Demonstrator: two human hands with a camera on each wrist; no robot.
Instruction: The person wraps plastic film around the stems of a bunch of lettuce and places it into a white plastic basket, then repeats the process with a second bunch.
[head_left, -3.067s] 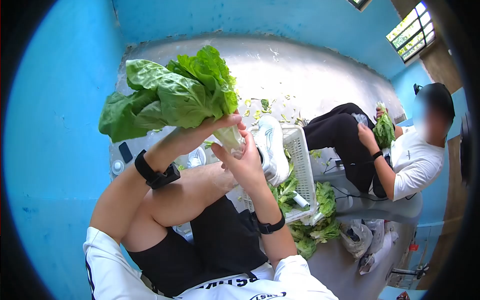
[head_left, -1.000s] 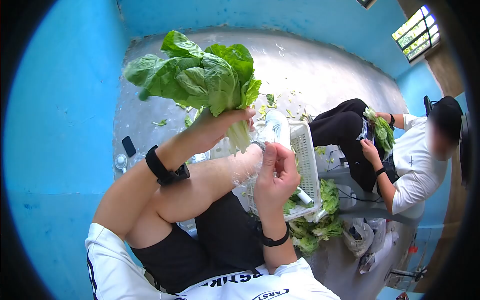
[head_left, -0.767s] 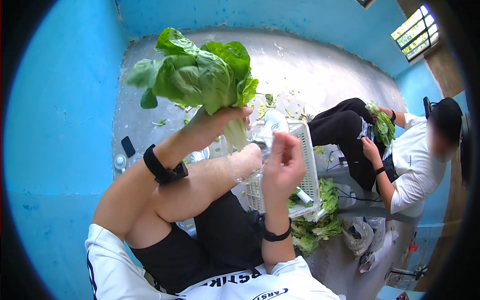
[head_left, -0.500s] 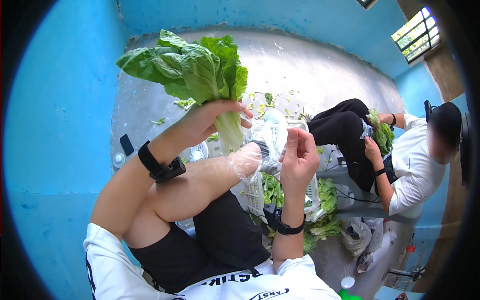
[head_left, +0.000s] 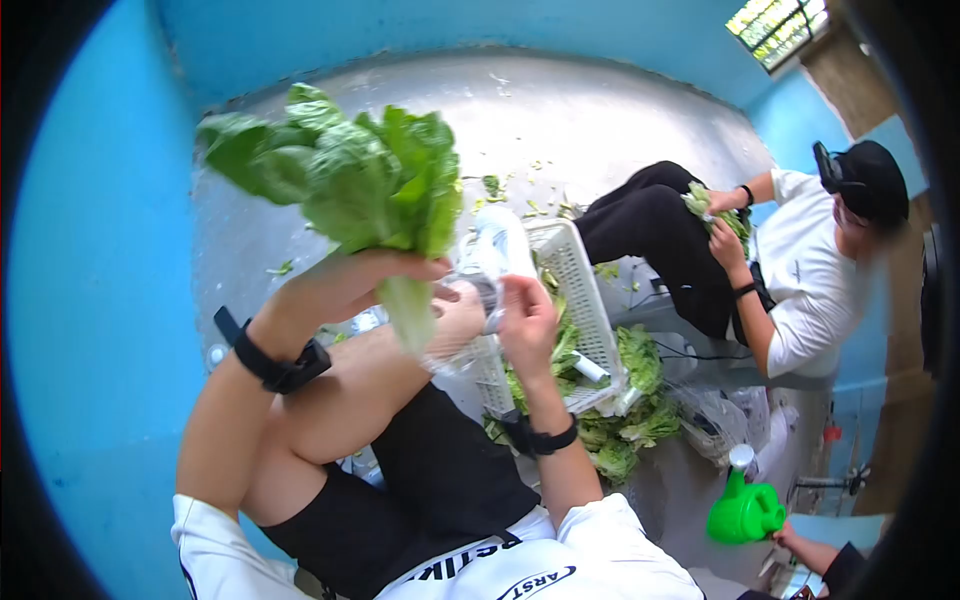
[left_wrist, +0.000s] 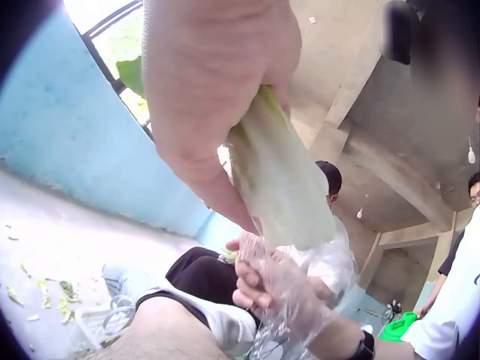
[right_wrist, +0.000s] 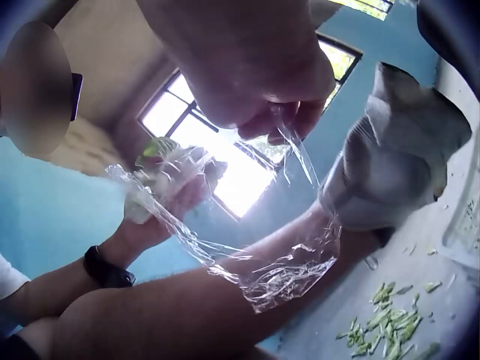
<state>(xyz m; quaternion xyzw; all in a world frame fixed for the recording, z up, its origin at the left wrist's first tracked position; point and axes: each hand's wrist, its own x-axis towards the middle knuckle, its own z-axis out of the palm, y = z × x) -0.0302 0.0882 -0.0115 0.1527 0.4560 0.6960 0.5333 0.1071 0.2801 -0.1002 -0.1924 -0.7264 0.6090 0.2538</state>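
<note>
My left hand (head_left: pixel 335 285) grips a bunch of leafy green lettuce (head_left: pixel 365 185) round its pale stalk, leaves upward and base pointing down. In the left wrist view the white stalk (left_wrist: pixel 281 180) comes out below the curled fingers. My right hand (head_left: pixel 528 325) pinches clear plastic film (right_wrist: pixel 292 274) between thumb and fingertips, a short way right of the stalk. The film stretches from those fingers across to the stalk, as the right wrist view shows. Behind it lies my raised bare shin (head_left: pixel 380 370), ending in a white shoe (head_left: pixel 505 240).
A white plastic basket (head_left: pixel 600 310) with lettuce and a white roll stands right of my leg, more lettuce (head_left: pixel 615 455) beside it. Another person (head_left: pixel 815 260) sits at the right holding greens. A hand at lower right holds a green watering can (head_left: pixel 740 510). Leaf scraps litter the floor.
My right hand took the film's edge, drew it out rightward, then came back left nearer the stalk. The left hand kept its hold on the lettuce. The view shifted, and the watering can came into sight.
</note>
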